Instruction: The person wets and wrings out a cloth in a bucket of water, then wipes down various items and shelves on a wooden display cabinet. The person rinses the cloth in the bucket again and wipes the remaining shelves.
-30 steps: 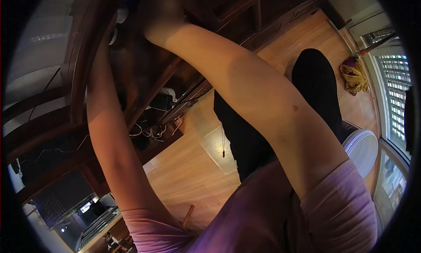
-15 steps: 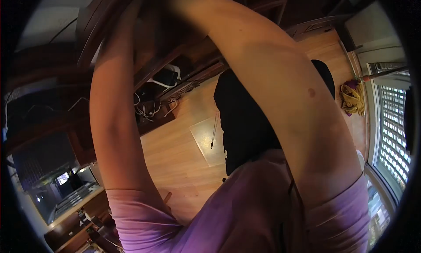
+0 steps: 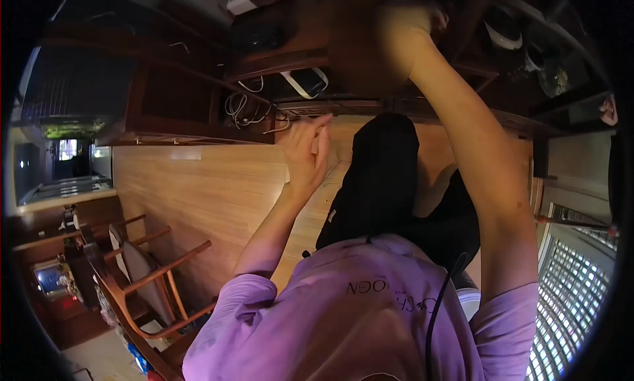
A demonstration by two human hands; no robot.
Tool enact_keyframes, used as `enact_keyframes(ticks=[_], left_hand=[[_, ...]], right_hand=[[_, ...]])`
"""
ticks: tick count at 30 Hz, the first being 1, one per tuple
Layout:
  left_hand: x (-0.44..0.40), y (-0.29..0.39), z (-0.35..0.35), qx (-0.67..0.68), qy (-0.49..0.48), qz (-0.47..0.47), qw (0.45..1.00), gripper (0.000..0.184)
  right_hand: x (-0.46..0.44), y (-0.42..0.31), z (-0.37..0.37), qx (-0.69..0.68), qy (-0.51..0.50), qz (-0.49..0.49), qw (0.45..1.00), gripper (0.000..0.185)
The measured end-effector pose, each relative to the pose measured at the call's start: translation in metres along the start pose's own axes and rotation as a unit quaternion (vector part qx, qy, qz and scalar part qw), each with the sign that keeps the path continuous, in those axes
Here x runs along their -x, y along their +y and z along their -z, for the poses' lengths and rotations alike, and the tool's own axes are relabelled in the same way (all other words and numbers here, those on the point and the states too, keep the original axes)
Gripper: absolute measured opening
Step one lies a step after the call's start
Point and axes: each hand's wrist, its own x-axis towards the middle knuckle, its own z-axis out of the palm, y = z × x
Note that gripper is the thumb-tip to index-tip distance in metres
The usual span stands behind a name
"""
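Note:
My left hand (image 3: 307,153) hangs in the air in front of the dark wooden cabinet (image 3: 178,103), above the floor. Its fingers are loosely stretched and slightly bent, and nothing shows in them. Farther forward, my right hand (image 3: 413,28) reaches to the dark wooden furniture at the top of the view. Its fingers look curled, but blur hides what they hold, if anything. A dark brown smeared patch lies just beside and below that hand. A black and white device (image 3: 307,84) sits on a shelf between the two hands.
White cables (image 3: 241,110) hang coiled in the cabinet's opening. A wooden chair (image 3: 148,282) stands at lower left. On the right-hand shelf are a white-rimmed object (image 3: 503,34) and a glass vessel (image 3: 555,77). A shuttered window (image 3: 571,282) is at far right.
Both arms were stretched far forward, hands hidden or blurred. My left hand has drawn back toward my body; my right hand has moved right. The view has shifted, showing more furniture.

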Motion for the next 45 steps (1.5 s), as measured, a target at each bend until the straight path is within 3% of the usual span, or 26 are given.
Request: enact_keyframes(ticks=[1, 3, 4, 5, 6, 7, 9, 10, 12, 13, 16, 19, 22, 24, 27, 28, 29, 30, 34, 37, 39, 41, 43, 45], left_hand=[[0.014, -0.014, -0.002, -0.005, 0.014, 0.007, 1.000, 0.016], [0.042, -0.043, 0.000, -0.011, 0.040, 0.165, 0.985, 0.018], [0.056, -0.060, 0.000, -0.011, 0.052, 0.173, 0.984, 0.018], [0.068, -0.077, -0.001, -0.025, 0.036, 0.214, 0.976, 0.018], [0.078, -0.092, 0.000, -0.038, 0.017, 0.254, 0.966, 0.019], [0.085, -0.103, 0.000, -0.037, 0.025, 0.258, 0.965, 0.019], [0.104, -0.120, 0.002, -0.095, 0.029, 0.233, 0.967, 0.019], [0.108, -0.127, 0.008, -0.109, 0.045, 0.225, 0.967, 0.019], [0.116, -0.139, 0.022, -0.130, 0.062, 0.247, 0.958, 0.020], [0.122, -0.144, 0.031, -0.136, 0.063, 0.270, 0.951, 0.020], [0.172, -0.192, 0.029, -0.208, -0.013, 0.367, 0.907, 0.028], [0.212, -0.205, 0.005, -0.185, -0.179, 0.465, 0.847, 0.037], [0.240, -0.199, -0.032, -0.198, -0.268, 0.448, 0.830, 0.040], [0.254, -0.205, -0.055, -0.186, -0.295, 0.417, 0.840, 0.044], [0.278, -0.224, -0.098, -0.205, -0.327, 0.403, 0.830, 0.041], [0.264, -0.212, -0.100, -0.220, -0.351, 0.426, 0.804, 0.038], [0.268, -0.224, -0.114, -0.196, -0.301, 0.459, 0.813, 0.026], [0.276, -0.236, -0.122, -0.200, -0.305, 0.430, 0.826, 0.021], [0.257, -0.217, -0.094, -0.215, -0.329, 0.363, 0.845, 0.022], [0.218, -0.165, -0.033, -0.122, -0.068, 0.265, 0.954, 0.014], [0.167, -0.116, 0.019, -0.068, -0.007, 0.289, 0.955, 0.021], [0.130, -0.102, 0.048, -0.053, 0.087, 0.194, 0.976, 0.026], [0.063, -0.068, 0.067, -0.071, 0.119, 0.081, 0.987, 0.030], [-0.011, -0.006, 0.078, -0.166, 0.079, -0.017, 0.983, 0.033]], right_hand=[[0.002, -0.001, 0.001, 0.003, 0.010, 0.013, 1.000, 0.028], [0.012, -0.006, -0.006, 0.039, -0.021, 0.060, 0.997, 0.024], [0.011, -0.006, -0.019, 0.045, -0.015, 0.070, 0.996, 0.024], [0.008, -0.005, -0.038, 0.089, 0.082, 0.088, 0.989, 0.016], [0.005, -0.003, -0.047, 0.131, 0.177, 0.103, 0.970, 0.022], [0.010, 0.000, -0.043, 0.133, 0.182, 0.109, 0.968, 0.022], [0.025, 0.009, -0.044, 0.117, 0.395, 0.180, 0.893, 0.034], [0.025, 0.014, -0.044, 0.117, 0.386, 0.196, 0.894, 0.034], [0.026, 0.022, -0.048, 0.079, 0.524, 0.245, 0.812, 0.046], [0.031, 0.026, -0.050, 0.061, 0.498, 0.266, 0.823, 0.045], [0.029, 0.027, -0.046, 0.027, 0.489, 0.308, 0.816, 0.045], [0.032, 0.032, -0.036, -0.030, 0.524, 0.356, 0.773, 0.049], [0.031, 0.035, -0.036, -0.065, 0.543, 0.386, 0.743, 0.051], [0.027, 0.040, -0.042, -0.002, 0.482, 0.354, 0.801, 0.049], [0.032, 0.035, -0.039, -0.010, 0.512, 0.321, 0.797, 0.046], [0.033, 0.035, -0.036, -0.020, 0.505, 0.315, 0.803, 0.044], [0.033, 0.032, -0.037, -0.032, 0.498, 0.312, 0.809, 0.042], [0.030, 0.031, -0.042, -0.062, 0.491, 0.304, 0.814, 0.040], [0.034, 0.029, -0.044, -0.060, 0.481, 0.274, 0.831, 0.041], [0.036, 0.030, -0.046, -0.087, 0.513, 0.268, 0.810, 0.041], [0.040, 0.037, -0.045, -0.136, 0.509, 0.302, 0.794, 0.041], [0.048, 0.045, -0.047, -0.181, 0.503, 0.334, 0.776, 0.041], [0.072, 0.052, -0.057, -0.323, 0.397, 0.386, 0.767, 0.041], [0.101, 0.060, -0.079, -0.366, 0.364, 0.356, 0.779, 0.036]])
